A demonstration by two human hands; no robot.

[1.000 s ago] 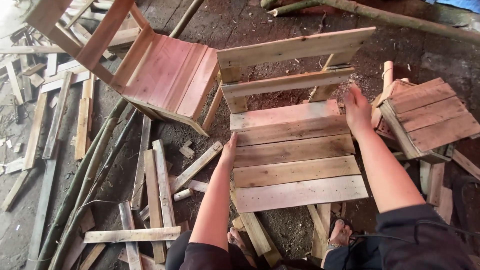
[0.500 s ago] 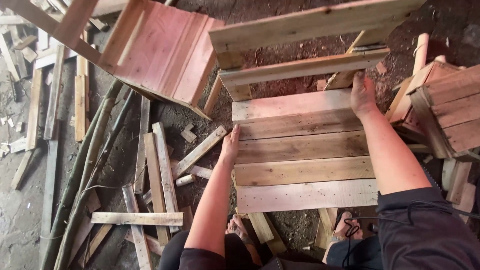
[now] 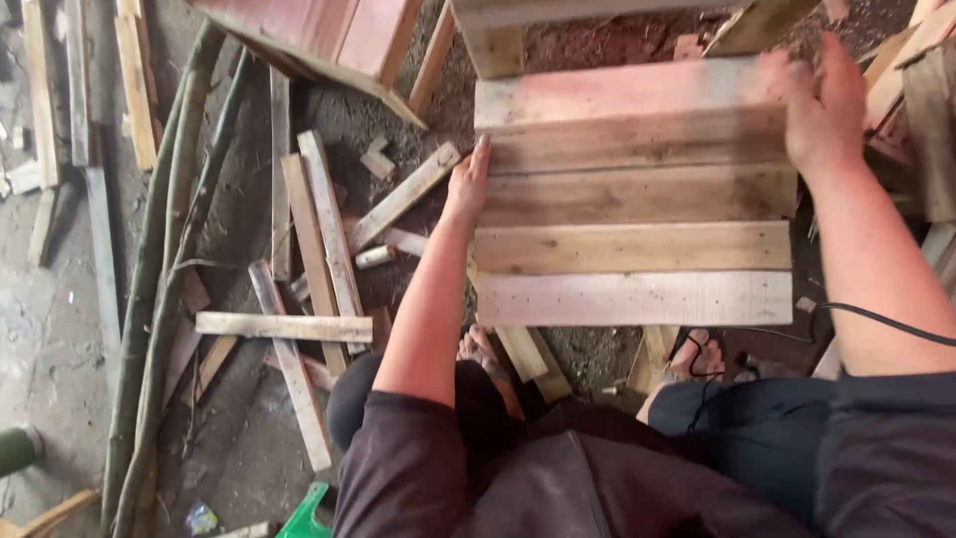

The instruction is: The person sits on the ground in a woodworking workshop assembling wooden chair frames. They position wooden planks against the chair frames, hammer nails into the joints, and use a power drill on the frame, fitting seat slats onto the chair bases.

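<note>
Slatted wooden seat panel (image 3: 633, 199), five rough planks nailed side by side, lies flat just in front of our knees, over the dirt floor (image 3: 239, 438) of a workshop. We hold it by its two side edges: our left hand (image 3: 468, 184) is pressed flat, fingers straight, against the left ends of the slats, and our right hand (image 3: 822, 105) is curled over the far right corner. We judge the piece stiff and fairly heavy, rough and splintery rather than slippery, best gripped at opposite edges as now. Beyond it stands a reddish wooden chair (image 3: 329, 40), and offcut slats (image 3: 319, 229) and long poles (image 3: 164, 259) litter the ground to our left; a black cable (image 3: 886, 321) crosses our right forearm. Against half a second ago, the panel sits closer and larger in view, the chair slipping off the top edge, while both hands keep their hold.
</note>
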